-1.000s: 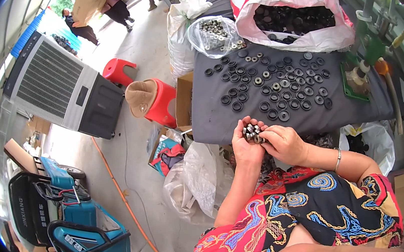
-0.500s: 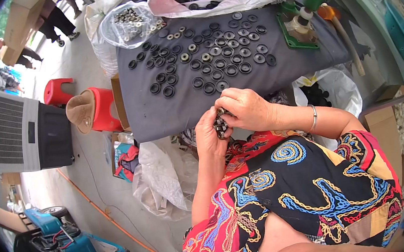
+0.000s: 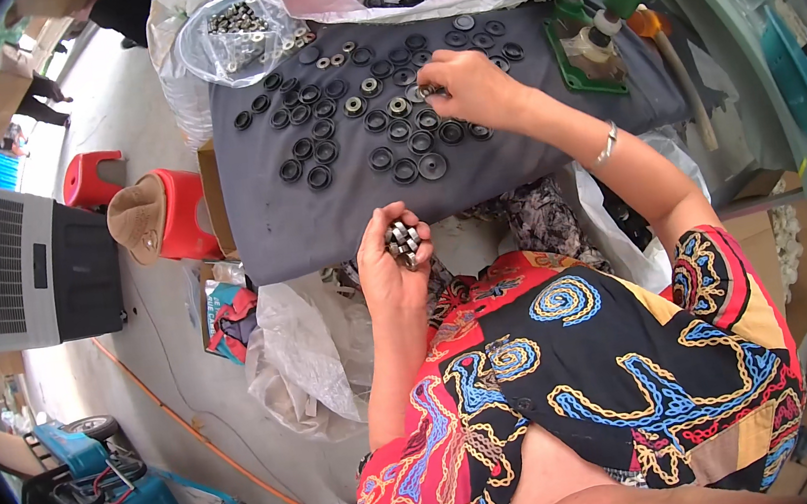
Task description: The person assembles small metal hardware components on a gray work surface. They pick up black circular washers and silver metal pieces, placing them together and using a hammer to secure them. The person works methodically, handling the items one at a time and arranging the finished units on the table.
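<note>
My left hand point(image 3: 384, 270) is curled, palm up, at the near edge of the cloth-covered table, cupping several small metal bearings point(image 3: 403, 240). Further out, my right hand point(image 3: 476, 88) reaches over the table with its fingertips pinched on a bearing point(image 3: 434, 91). Under and around it lie many black plastic round pieces point(image 3: 318, 178), like shallow ringed caps, set out in loose rows. A few of them carry a bearing point(image 3: 399, 106) in the middle. The right hand hides some of the pieces below it.
At the back left stands a clear bag-lined bowl point(image 3: 225, 64) of bearings. A white sack point(image 3: 313, 6) of black pieces lies behind the rows. The green hand press point(image 3: 586, 53) stands back right, beside a wooden-handled hammer point(image 3: 692, 96). Red stools point(image 3: 186, 223) stand left of the table.
My right hand has left my left hand and moved out over the black pieces with a bearing. My left hand has turned palm up, showing the bearings. The view has shifted slightly.
</note>
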`<state>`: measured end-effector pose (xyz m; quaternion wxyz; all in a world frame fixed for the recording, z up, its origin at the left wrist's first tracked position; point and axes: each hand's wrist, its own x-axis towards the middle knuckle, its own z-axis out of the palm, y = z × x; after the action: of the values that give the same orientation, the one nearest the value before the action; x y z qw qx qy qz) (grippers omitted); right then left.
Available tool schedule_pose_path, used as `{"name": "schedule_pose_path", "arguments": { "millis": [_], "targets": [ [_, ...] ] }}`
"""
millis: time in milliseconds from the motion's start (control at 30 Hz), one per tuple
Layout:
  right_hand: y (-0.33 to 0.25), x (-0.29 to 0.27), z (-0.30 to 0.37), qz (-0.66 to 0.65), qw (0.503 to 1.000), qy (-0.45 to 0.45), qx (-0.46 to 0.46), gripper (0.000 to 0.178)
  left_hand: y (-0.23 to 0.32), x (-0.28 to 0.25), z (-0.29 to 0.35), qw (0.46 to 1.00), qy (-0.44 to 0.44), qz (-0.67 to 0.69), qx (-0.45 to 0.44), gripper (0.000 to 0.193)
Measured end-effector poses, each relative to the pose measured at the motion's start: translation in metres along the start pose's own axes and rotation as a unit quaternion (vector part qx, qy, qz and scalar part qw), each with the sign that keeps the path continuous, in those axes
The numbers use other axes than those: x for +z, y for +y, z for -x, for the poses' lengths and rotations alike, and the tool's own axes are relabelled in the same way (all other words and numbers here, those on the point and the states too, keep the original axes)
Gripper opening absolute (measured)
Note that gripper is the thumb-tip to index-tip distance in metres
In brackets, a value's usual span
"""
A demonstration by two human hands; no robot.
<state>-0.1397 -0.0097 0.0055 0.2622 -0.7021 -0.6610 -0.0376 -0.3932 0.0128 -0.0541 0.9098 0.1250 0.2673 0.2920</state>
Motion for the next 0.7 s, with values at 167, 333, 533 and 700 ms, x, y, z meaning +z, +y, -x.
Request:
{"name": "schedule_pose_path", "arguments": {
  "millis": [167,333,533,700],
  "targets": [
    [0.017,0.012,-0.021,0.053,0.994,-0.087,0.028,0.024,0.007,-0.002,0.002,1.0,-0.015,0.023,0.008,0.027],
    [0.022,0.022,-0.027,0.059,0.995,-0.084,0.011,0.016,0.009,-0.002,0.003,1.0,-0.007,0.024,0.011,0.027],
    [0.018,0.017,-0.029,0.104,0.989,-0.105,-0.017,0.013,0.008,-0.002,0.004,0.999,-0.028,0.028,-0.014,0.03],
    [0.012,0.011,-0.021,0.111,0.99,-0.082,-0.025,0.009,0.008,0.012,0.005,1.0,-0.017,0.021,-0.013,0.045]
  ]
}}
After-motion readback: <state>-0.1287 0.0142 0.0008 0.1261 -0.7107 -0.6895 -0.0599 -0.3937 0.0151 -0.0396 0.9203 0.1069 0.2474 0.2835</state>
